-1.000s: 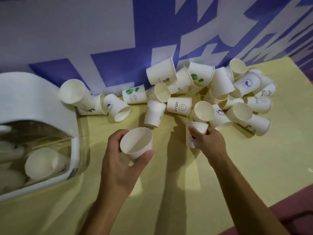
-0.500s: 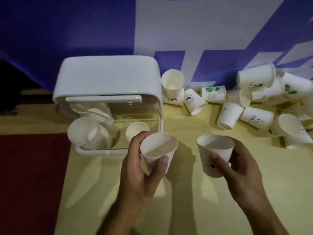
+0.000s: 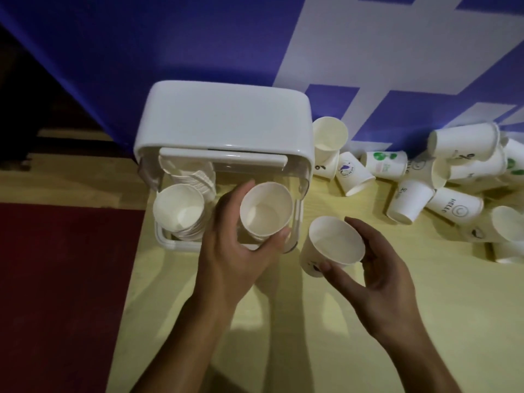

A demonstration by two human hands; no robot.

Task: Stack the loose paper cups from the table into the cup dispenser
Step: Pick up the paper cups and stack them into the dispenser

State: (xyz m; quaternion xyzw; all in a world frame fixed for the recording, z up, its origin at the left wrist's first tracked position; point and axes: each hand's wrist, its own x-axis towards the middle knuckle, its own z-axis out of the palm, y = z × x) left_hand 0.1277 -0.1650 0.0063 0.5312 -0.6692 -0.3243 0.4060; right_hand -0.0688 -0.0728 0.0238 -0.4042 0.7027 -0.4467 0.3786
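While hovering over the right bay of the one white cup dispenser [image 3: 224,120], grips a plain cup [image 3: 266,211], mouth up, in the left hand [image 3: 232,251]: thumb curled on the near right wall, fingers wrapped round the far left. Amounts to two hands, two held cups, one dispenser. Pinches a printed cup [image 3: 334,242] in the right hand [image 3: 377,279], thumb pressed on the near wall beside a small dark mark, fingers curved round the far right rim. Hangs just right of the dispenser's near right corner, above the table [image 3: 312,321], close beside the plain cup but apart from it. Shows one nested stack [image 3: 180,211] in the dispenser's left bay, with a second row of rims lying behind it. Leaves at least a dozen loose cups [image 3: 456,208] heaped on the table at far right against the blue-and-white wall [image 3: 198,38], most on their sides, one mouth-up just beside the dispenser; cannot tell the exact count where the heap runs out of view. Borders a dark red surface [image 3: 65,279] at left.
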